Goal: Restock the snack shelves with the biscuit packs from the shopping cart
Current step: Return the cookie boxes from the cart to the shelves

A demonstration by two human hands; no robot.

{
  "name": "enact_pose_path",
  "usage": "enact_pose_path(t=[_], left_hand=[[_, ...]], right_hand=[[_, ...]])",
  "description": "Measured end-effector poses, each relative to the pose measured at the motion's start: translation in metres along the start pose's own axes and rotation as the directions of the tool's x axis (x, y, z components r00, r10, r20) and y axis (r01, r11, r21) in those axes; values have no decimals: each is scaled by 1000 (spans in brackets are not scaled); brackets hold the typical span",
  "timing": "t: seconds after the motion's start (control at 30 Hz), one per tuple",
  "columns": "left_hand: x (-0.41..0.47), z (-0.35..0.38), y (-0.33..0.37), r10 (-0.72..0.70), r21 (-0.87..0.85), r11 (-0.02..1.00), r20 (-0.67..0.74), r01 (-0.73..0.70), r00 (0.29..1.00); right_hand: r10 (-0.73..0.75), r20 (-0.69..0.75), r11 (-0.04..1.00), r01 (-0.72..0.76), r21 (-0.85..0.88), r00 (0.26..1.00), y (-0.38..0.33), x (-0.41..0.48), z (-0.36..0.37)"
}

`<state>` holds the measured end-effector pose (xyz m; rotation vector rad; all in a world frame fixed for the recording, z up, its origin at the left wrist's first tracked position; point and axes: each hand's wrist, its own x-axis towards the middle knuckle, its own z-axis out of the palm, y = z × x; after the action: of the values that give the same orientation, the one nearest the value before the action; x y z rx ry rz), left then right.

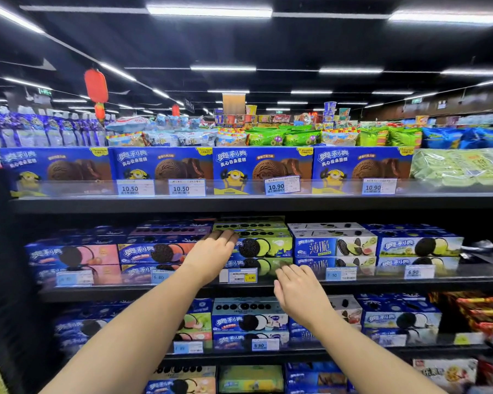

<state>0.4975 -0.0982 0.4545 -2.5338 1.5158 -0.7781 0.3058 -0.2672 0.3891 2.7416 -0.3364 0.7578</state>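
Green biscuit pack, left fingers touching

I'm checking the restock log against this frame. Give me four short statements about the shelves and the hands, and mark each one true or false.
1. The left hand touches the green biscuit packs on the middle shelf. True.
2. The top shelf holds red boxes. False: blue boxes stand there.
3. The right hand is lower than the left hand. True.
4. The pink packs lie right of the green biscuit packs. False: they lie left of them.
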Motion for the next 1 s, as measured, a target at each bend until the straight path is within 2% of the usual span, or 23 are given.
enact_pose_path(t=[0.27, 0.53, 0.77, 0.87, 1.0], left_hand=[[1, 0, 2, -8, -8, 1000, 27, 8, 1000], [-6, -4, 8, -39, 19, 999, -23, 40, 999], [-59, -10, 26, -38, 59, 997, -156, 48, 987], [-89, -16, 32, -94, 33, 995, -119, 98, 988], [-126, -20, 38, -194, 58, 979, -4, 194, 981]], right_hand=[[102, 16, 993, -102, 63, 995, 2, 3, 2], [131, 58, 989, -135, 60, 990, 3, 1, -2], [45, -35, 997, -43, 66, 998, -9, 2, -19], [-7, -9, 994, 8, 104, 1000, -20, 3, -27], [-75, 35, 985, 69, 161, 997, -44, 6, -31]])
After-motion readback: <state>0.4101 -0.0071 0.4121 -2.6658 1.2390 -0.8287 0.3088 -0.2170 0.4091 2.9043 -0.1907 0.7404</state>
